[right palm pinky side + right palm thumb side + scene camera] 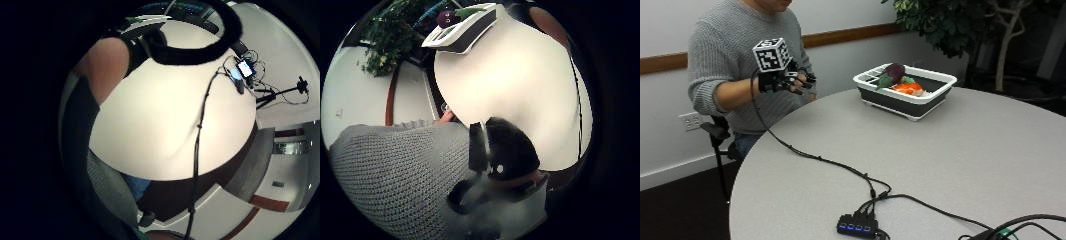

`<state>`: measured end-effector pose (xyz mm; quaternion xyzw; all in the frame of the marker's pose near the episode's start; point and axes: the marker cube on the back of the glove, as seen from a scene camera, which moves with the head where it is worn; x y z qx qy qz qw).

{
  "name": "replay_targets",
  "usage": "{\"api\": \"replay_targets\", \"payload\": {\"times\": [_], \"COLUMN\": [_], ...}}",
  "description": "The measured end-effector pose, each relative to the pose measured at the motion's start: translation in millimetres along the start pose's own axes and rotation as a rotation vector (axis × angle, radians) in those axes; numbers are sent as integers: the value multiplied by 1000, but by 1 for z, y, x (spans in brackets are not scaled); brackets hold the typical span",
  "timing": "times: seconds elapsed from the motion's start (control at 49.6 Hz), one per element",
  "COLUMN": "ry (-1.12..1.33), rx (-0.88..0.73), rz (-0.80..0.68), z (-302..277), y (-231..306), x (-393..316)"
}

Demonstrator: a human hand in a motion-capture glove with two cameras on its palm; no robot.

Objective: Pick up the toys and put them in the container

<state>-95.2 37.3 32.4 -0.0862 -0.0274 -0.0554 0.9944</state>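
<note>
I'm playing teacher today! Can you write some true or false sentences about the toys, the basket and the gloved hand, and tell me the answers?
1. The toys lie in the container. True.
2. The gloved right hand is inside the container. False: it is raised near the person's chest, away from it.
3. The hand holds an orange toy. False: it holds nothing.
4. The container stands on the table. True.

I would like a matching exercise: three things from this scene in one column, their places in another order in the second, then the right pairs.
1. container
2. toys
3. right hand

A. raised in the air beside the table's edge
B. standing on the table
C. lying in the container

Pairs: 1-B, 2-C, 3-A
</note>
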Motion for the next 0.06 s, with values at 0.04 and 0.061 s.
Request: {"api": "replay_targets", "payload": {"times": [0.04, 0.061], "ry": [1, 2], "rx": [1, 1], "rz": [1, 2], "z": [0, 0], "y": [-1, -1], "x": [0, 0]}}
